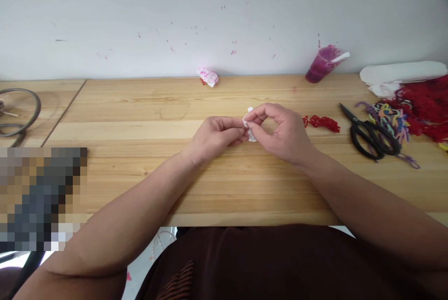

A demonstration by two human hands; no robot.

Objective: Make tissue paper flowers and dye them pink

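Observation:
Both of my hands meet above the middle of the wooden table (pixel 147 188). Between their fingertips is a small crumpled piece of white tissue (pixel 250 136). My left hand (pixel 219 136) pinches it from the left, and my right hand (pixel 280 132) pinches its upper part between thumb and fingers. Whether anything is wrapped inside the tissue is hidden. Just right of my right hand lies a short bundle of red yarn (pixel 325 123), partly covered by that hand. Black-handled scissors (pixel 367 136) rest farther right, blades pointing to the wall.
By the wall stand a pink-stained tissue wad (pixel 209 77) and a tilted purple-stained cup (pixel 322 64) with a white stick. At right are a white roll (pixel 402 72), red yarn (pixel 425 104) and multicoloured yarn scraps (pixel 392 120). A coiled grey cable (pixel 37 106) lies far left.

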